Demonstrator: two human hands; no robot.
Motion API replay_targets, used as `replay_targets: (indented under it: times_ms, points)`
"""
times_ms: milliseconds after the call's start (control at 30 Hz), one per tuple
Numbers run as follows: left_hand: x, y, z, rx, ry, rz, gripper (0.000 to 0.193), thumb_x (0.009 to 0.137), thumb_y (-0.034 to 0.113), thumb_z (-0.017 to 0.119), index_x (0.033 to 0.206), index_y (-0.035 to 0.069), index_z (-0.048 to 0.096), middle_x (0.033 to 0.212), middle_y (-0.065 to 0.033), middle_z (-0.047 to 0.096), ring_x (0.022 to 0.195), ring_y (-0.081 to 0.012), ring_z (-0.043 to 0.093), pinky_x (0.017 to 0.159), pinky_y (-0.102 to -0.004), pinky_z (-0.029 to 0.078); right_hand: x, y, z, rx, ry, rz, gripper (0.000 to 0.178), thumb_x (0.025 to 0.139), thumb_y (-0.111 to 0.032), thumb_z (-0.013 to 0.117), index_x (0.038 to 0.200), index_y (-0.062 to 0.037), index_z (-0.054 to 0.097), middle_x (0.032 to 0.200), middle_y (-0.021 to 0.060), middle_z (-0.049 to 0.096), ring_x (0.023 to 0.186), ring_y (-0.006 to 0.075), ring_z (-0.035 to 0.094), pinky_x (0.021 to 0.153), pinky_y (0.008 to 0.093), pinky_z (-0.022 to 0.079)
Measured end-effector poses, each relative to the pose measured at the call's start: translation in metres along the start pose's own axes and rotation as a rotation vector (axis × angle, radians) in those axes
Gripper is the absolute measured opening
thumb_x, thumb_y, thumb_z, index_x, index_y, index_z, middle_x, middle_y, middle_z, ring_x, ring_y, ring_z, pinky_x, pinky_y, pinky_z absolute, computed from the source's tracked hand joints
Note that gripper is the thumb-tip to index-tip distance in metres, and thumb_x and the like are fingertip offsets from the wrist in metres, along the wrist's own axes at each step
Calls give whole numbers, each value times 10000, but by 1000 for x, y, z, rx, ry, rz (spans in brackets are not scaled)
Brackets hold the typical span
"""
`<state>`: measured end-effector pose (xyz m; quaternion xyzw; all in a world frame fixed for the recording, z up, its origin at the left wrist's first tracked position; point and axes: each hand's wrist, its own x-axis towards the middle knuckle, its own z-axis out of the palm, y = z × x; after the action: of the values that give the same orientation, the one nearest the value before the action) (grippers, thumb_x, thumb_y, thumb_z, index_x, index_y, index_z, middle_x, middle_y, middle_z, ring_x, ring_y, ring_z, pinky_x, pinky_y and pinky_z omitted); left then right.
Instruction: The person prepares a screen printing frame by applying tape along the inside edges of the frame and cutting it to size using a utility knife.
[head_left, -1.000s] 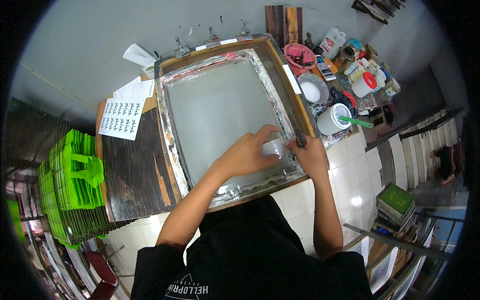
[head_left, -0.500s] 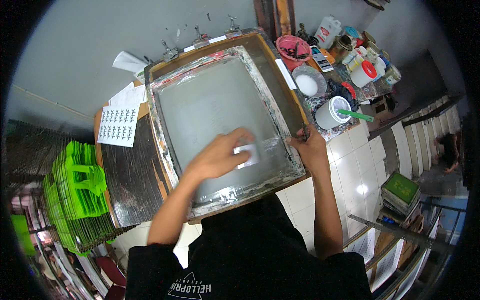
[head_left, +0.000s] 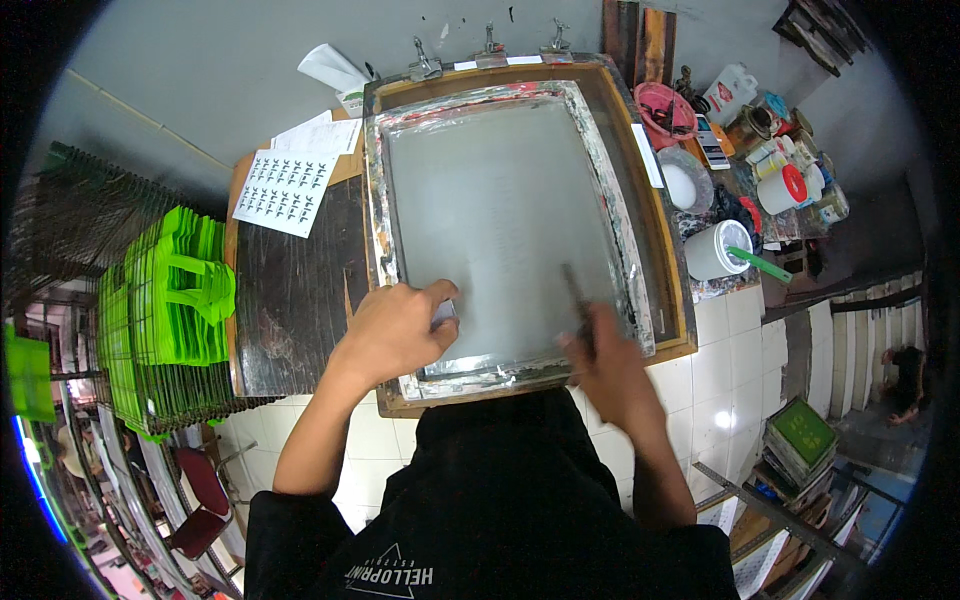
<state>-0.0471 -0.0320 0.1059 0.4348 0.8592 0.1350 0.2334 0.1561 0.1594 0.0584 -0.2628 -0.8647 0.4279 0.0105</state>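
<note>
A screen printing frame [head_left: 640, 270], its paint-stained border holding a grey mesh, lies on a larger wood-edged frame [head_left: 685, 310] in front of me. Over the near left part of the mesh, my left hand [head_left: 392, 332] is closed with thumb and forefinger bent around a small pale piece [head_left: 443, 313], possibly tape. My right hand [head_left: 612, 378], smeared by motion, is at the near right of the screen. From its closed fingers a slim dark tool [head_left: 574, 290] points away over the mesh; its exact kind is too blurred to tell.
Metal clamps [head_left: 490, 48] line the frame's far edge. Printed sheets [head_left: 285, 190] lie on the dark board at left, beside a wire rack of green bags [head_left: 170, 290]. At right are a white tub [head_left: 712, 252] with a green-handled tool, a pink basket [head_left: 665, 110] and several paint containers.
My left hand has drawn back to the screen's near left with the pale piece. My right hand has come from the right border inward, the dark tool now pointing over the mesh.
</note>
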Motion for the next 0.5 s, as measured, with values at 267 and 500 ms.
replay_targets:
  times_ms: [267, 500]
  points:
    - [-4, 0, 24, 131, 52, -9, 292, 858, 246, 654, 1054, 34, 694, 695, -223, 688, 712, -422, 708, 721, -518, 566, -19, -44, 69, 63, -252, -20, 387, 1041, -221, 547, 1265, 75, 440, 832, 324, 678, 780, 524, 679, 718, 589, 542]
    - [-6, 5, 31, 118, 89, -26, 280, 866, 237, 646, 1040, 20, 681, 698, -231, 691, 707, -437, 710, 717, -528, 574, -27, -43, 104, 27, -151, -11, 338, 1033, -194, 544, 1233, 54, 433, 817, 319, 674, 768, 518, 681, 689, 589, 539]
